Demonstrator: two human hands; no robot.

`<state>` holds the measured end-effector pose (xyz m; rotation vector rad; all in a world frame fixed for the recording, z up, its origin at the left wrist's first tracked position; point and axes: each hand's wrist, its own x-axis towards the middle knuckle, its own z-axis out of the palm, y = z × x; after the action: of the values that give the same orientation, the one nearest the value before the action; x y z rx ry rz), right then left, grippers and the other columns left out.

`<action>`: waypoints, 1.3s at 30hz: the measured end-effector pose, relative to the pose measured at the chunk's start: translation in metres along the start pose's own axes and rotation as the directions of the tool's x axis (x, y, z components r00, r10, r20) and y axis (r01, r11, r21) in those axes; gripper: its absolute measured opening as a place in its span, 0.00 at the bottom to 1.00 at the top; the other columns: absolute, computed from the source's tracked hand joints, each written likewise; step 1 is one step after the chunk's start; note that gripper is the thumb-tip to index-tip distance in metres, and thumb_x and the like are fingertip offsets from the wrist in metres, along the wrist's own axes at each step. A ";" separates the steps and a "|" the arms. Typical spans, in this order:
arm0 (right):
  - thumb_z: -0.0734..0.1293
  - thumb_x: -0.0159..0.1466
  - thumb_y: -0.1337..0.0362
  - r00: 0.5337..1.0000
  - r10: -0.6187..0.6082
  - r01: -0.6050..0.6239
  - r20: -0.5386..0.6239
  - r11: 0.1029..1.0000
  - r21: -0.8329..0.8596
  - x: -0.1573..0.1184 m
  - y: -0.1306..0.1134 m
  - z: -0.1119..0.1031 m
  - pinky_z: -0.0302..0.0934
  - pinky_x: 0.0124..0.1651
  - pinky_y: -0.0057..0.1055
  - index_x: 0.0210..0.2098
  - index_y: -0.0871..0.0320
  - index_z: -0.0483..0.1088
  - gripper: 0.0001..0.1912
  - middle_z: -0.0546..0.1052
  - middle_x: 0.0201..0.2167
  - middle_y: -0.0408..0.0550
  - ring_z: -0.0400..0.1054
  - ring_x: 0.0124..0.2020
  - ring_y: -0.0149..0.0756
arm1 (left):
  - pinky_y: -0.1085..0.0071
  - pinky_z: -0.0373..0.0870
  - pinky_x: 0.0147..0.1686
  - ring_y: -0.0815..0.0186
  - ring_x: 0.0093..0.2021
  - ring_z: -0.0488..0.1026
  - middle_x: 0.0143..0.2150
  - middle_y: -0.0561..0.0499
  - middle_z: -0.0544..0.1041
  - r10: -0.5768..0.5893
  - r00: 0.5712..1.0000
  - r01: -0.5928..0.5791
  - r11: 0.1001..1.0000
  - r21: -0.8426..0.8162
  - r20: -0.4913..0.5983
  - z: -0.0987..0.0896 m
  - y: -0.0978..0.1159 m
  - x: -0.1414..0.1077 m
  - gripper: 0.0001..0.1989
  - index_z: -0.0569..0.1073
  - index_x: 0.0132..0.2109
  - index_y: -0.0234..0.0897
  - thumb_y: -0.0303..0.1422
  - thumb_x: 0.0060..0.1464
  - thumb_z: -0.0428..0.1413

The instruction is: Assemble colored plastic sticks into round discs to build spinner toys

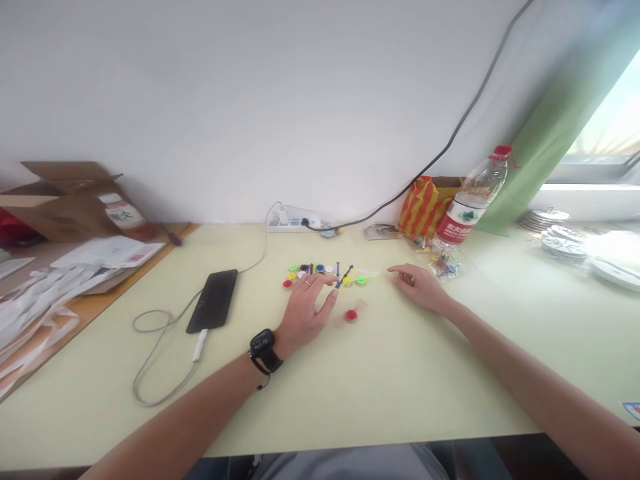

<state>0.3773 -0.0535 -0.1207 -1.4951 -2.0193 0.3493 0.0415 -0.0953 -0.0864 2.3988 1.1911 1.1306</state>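
Note:
My left hand (307,310) is over the pale table, fingers stretched and thumb apart, holding nothing I can see. Its fingertips are beside a cluster of small round coloured plastic pieces and partly hide it; a red one (287,285) lies at its left end. By these fingertips are a blue arrow-shaped stick (338,270) and a black one (346,276). A green round piece (361,282) lies between the hands. Nearer me sits another red round piece (351,315) with a faint blur beside it. My right hand (420,287) has its index finger extended, the others curled, with nothing visible in it.
A black phone (213,301) with a looped white cable lies left. Behind are a power strip (295,220), a striped bag (423,210) and a large bottle (470,200). A small plastic bag of pieces (445,265) lies beyond my right hand. Silvery discs (565,243) are stacked far right.

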 end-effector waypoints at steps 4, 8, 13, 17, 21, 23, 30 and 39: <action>0.62 0.70 0.57 0.992 -0.093 0.100 0.081 0.992 -0.080 0.000 -0.002 0.006 0.62 0.35 0.34 0.59 0.46 0.76 0.20 0.77 0.40 0.48 0.72 0.34 0.38 | 0.56 0.67 0.58 0.57 0.57 0.71 0.53 0.49 0.78 -0.033 0.999 0.033 0.999 -0.020 -0.012 -0.001 -0.002 0.001 0.11 0.73 0.55 0.44 0.35 0.70 0.50; 0.63 0.70 0.56 0.994 -0.091 0.097 0.063 0.991 -0.097 -0.002 -0.003 0.003 0.63 0.37 0.35 0.47 0.52 0.79 0.15 0.77 0.39 0.50 0.71 0.34 0.39 | 0.57 0.68 0.56 0.57 0.54 0.72 0.50 0.49 0.79 -0.058 0.997 0.055 0.997 -0.062 -0.050 0.000 -0.007 0.001 0.12 0.74 0.55 0.44 0.36 0.71 0.49; 0.66 0.67 0.55 0.999 -0.027 0.028 0.021 0.996 -0.090 -0.007 0.014 -0.010 0.62 0.36 0.36 0.32 0.55 0.74 0.12 0.76 0.32 0.49 0.67 0.30 0.38 | 0.59 0.69 0.49 0.59 0.48 0.73 0.48 0.49 0.80 -0.114 0.985 0.101 0.990 -0.102 -0.130 0.003 -0.014 0.004 0.12 0.75 0.53 0.43 0.38 0.71 0.50; 0.66 0.66 0.55 0.999 0.023 -0.023 0.041 1.000 0.008 -0.012 0.024 -0.017 0.65 0.37 0.38 0.40 0.55 0.77 0.12 0.79 0.36 0.51 0.70 0.33 0.41 | 0.59 0.69 0.50 0.60 0.47 0.73 0.47 0.50 0.80 -0.131 0.982 0.116 0.987 -0.112 -0.136 0.004 -0.017 0.005 0.11 0.76 0.51 0.44 0.38 0.71 0.51; 0.66 0.67 0.55 0.993 -0.017 0.005 0.114 0.995 0.102 -0.012 0.021 -0.020 0.67 0.37 0.38 0.40 0.53 0.81 0.13 0.80 0.41 0.53 0.73 0.36 0.42 | 0.59 0.69 0.49 0.59 0.47 0.73 0.47 0.49 0.79 -0.138 0.981 0.122 0.986 -0.118 -0.139 0.005 -0.018 0.005 0.12 0.76 0.51 0.43 0.39 0.71 0.50; 0.66 0.66 0.56 0.987 -0.039 0.018 0.157 0.991 0.134 -0.012 0.016 -0.022 0.67 0.36 0.37 0.38 0.53 0.82 0.13 0.80 0.41 0.52 0.73 0.36 0.41 | 0.59 0.69 0.49 0.59 0.47 0.73 0.46 0.49 0.80 -0.141 0.980 0.126 0.985 -0.114 -0.138 0.005 -0.018 0.005 0.11 0.76 0.51 0.43 0.39 0.71 0.51; 0.67 0.65 0.57 0.933 -0.108 0.015 0.344 0.964 0.264 -0.018 -0.016 -0.025 0.66 0.35 0.33 0.34 0.53 0.83 0.12 0.78 0.40 0.51 0.71 0.34 0.37 | 0.60 0.69 0.49 0.60 0.47 0.74 0.47 0.49 0.79 -0.142 0.981 0.126 0.984 -0.126 -0.128 0.007 -0.019 0.005 0.11 0.76 0.52 0.44 0.39 0.71 0.51; 0.72 0.63 0.56 0.883 -0.146 -0.023 0.446 0.936 0.352 -0.024 -0.041 -0.025 0.68 0.41 0.35 0.37 0.52 0.81 0.08 0.79 0.41 0.50 0.74 0.41 0.42 | 0.61 0.70 0.48 0.60 0.46 0.74 0.45 0.49 0.79 -0.146 0.982 0.129 0.982 -0.137 -0.123 0.008 -0.021 0.005 0.11 0.76 0.51 0.44 0.39 0.70 0.51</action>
<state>0.3648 -0.0927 -0.0861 -1.1933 -2.2056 1.0716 0.0372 -0.0775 -0.1000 2.1401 1.2620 1.2969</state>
